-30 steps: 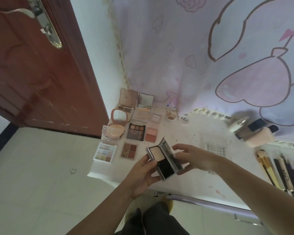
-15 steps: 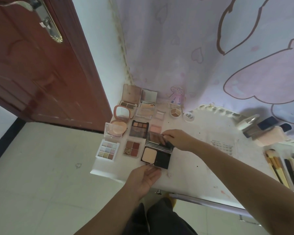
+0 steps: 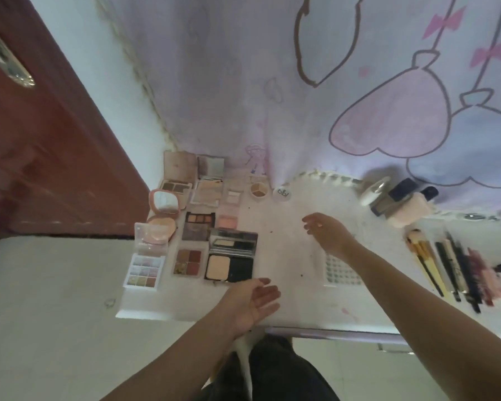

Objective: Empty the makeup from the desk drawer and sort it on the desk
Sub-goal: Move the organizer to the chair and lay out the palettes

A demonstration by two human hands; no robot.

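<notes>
At the left end of the white worktop (image 3: pixel 287 290) open palettes lie in rows, the black powder compact (image 3: pixel 231 259) at their right edge, lid up. The left hand (image 3: pixel 253 299) hovers just below it, palm up, fingers loose, holding nothing. The right hand (image 3: pixel 326 231) hangs mid-worktop, fingers relaxed, empty. Brushes (image 3: pixel 425 259) lie far right.

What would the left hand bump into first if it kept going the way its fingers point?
Probably nothing soon: the left hand points right, across bare desk. The white dotted sheet lies further along, flat; whether the fingers would brush it is unclear.
</notes>
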